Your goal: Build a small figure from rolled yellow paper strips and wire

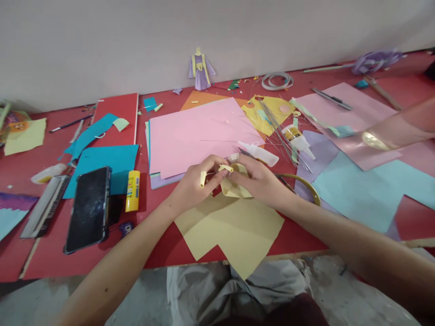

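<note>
My left hand (199, 179) and my right hand (256, 179) meet over the red table (163, 246), just above a large pale yellow sheet (234, 231). The left fingers pinch a small rolled yellow paper tube (203, 179) together with a thin wire. The right fingers are closed on a curled yellow paper piece (234, 185), whose rolled end (226, 168) sits between the two hands. A bandage wraps one right finger.
A pink paper stack (193, 136), glue bottles (260, 153) (299, 139), a yellow glue stick (132, 190), a phone (89, 208), blue sheets (367, 190), thin wires (275, 122), a paper doll (200, 68) by the wall, and another person's forearm (401, 127) at right.
</note>
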Demonstrator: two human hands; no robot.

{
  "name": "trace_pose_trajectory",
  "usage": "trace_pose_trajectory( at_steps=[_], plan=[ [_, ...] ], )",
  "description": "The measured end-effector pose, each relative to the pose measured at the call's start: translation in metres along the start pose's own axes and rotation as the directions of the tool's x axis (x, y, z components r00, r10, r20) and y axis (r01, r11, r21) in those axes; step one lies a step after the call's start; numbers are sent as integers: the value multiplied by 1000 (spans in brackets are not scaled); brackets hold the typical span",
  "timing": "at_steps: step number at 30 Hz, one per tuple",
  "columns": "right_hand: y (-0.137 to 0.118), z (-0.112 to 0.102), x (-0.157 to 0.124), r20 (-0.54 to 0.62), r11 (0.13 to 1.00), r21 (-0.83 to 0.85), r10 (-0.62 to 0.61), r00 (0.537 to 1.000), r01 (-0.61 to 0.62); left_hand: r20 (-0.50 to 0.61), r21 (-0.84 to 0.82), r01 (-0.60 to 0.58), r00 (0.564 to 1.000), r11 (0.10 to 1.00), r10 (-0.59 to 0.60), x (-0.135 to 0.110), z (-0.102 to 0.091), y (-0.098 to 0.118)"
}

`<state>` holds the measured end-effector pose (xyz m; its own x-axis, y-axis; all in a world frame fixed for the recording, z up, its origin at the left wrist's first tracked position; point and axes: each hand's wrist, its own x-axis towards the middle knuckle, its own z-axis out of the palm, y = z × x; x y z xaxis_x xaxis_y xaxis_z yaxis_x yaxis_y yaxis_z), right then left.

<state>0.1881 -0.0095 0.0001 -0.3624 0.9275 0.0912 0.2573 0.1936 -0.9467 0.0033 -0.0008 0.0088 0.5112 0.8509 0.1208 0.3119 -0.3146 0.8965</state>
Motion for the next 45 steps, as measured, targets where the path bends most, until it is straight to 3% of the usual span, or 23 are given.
trace_pose_trajectory(
  at_steps=[14,22,29,38,45],
  plan=[
    [2,0,-1,34,979,-204,8,999,-1,97,114,0,995,993,-11,0,-1,0],
    [0,-1,-2,46,971,-241,12,999,-1,102,109,-9,995,994,-2,-1,-2,1],
    [-1,0,-2,32,984,-175,-13,999,18,39,28,10,999,1000,-11,0,-1,1],
    [-8,2,-6,-8,989,142,-44,999,45,-45,-210,7,999,978,-17,-1,-4,3],
    [-4,4,-5,-80,979,181,-82,993,95,-49,-278,22,998,960,-38,0,-4,4]
  ],
)
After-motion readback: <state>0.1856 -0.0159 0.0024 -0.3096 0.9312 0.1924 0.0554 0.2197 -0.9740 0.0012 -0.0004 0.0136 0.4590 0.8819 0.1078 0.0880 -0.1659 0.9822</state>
